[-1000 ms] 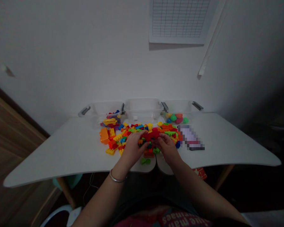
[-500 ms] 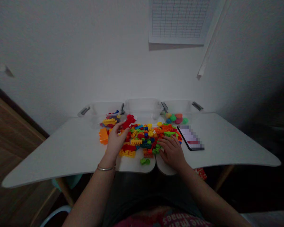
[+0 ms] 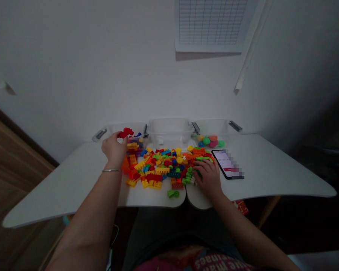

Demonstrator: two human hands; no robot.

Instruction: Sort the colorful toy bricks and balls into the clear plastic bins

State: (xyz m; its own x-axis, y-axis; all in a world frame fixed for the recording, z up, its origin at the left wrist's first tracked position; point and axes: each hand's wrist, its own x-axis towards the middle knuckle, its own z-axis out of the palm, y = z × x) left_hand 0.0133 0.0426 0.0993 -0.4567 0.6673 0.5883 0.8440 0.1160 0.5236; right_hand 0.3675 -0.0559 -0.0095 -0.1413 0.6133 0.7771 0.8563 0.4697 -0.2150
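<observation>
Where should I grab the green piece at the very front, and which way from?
Probably pinch the green piece by its left and right ends, coming down from the near side: bare tabletop shows beside both ends and in front, while the pile lies behind.

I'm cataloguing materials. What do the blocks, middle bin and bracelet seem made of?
Blocks: likely moulded plastic with a smooth finish, judging by the bright, even colour and studs.
Middle bin: probably smooth clear plastic; the wall shows through it.
Bracelet: probably polished metal, from its silvery sheen; which metal is unclear.
</observation>
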